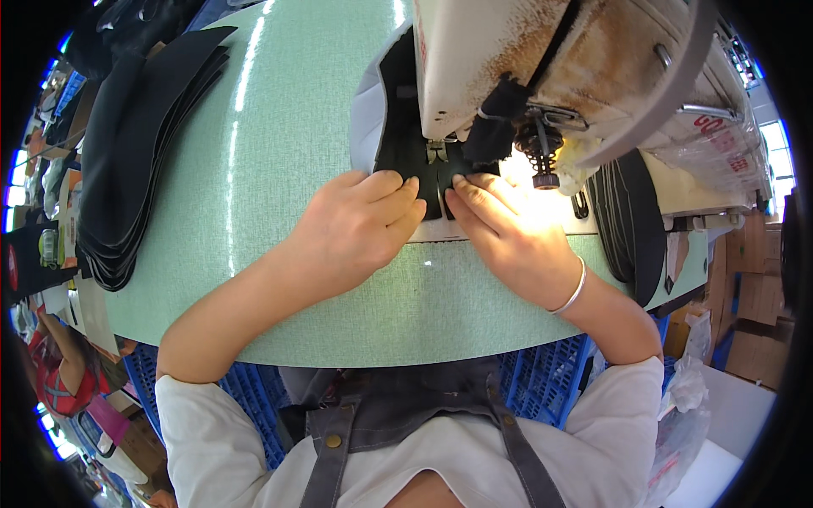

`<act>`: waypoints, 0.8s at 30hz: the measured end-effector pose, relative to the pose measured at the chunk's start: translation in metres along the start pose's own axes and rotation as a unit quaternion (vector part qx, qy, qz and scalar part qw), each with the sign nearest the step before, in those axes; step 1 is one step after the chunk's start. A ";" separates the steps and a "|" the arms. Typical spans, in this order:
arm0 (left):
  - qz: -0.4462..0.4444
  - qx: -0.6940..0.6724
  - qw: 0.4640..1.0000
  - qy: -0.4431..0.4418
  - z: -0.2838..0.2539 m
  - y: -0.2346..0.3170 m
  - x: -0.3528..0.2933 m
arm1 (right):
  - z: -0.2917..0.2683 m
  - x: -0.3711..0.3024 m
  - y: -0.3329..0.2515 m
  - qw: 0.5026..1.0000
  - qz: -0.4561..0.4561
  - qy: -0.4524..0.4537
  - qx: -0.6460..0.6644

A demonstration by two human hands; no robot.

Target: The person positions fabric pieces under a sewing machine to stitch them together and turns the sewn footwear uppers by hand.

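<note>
The curled left hand (pixel 368 216) and straighter-fingered right hand (pixel 508 233) touch the black piece (pixel 400 110); whether they pinch, I cannot tell. Under the sewing machine (pixel 491 59), it runs lengthwise twelve to six. Green tabletop (pixel 296 127) spreads toward nine; blue crates (pixel 550 377) flank six, contents hidden.

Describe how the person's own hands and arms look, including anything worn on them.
The left hand is bare, with no glove or visible jewellery. The right hand is also gloveless, with a thin, pale silvery bracelet around its wrist. Loose white sleeves end near the elbows.
</note>
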State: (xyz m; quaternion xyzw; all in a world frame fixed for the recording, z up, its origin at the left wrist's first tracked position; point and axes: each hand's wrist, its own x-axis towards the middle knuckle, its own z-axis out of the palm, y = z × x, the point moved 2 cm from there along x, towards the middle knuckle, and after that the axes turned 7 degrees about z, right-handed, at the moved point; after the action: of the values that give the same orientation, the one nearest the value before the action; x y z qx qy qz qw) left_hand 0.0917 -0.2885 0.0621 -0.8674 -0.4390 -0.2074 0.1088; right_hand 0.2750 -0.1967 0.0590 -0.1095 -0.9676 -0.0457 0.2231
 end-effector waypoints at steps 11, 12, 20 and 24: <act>-0.016 -0.017 1.000 0.002 0.006 -0.021 0.001 | 0.015 -0.009 0.014 0.983 0.117 -0.100 0.104; -0.019 -0.020 1.000 0.000 0.007 -0.023 0.001 | 0.015 -0.008 0.016 0.980 0.122 -0.105 0.116; -0.057 -0.038 0.998 0.016 0.013 -0.032 0.000 | 0.028 -0.008 0.029 0.973 0.099 -0.072 0.195; -0.078 -0.040 0.995 0.042 0.018 -0.037 0.000 | 0.031 -0.003 0.037 0.967 0.127 -0.101 0.196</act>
State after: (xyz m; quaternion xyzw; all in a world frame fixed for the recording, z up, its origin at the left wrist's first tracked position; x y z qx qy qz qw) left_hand 0.0668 -0.2600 0.0464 -0.8245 -0.4919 -0.2693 0.0757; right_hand 0.2735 -0.1569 0.0317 -0.1901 -0.9533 0.1848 0.1449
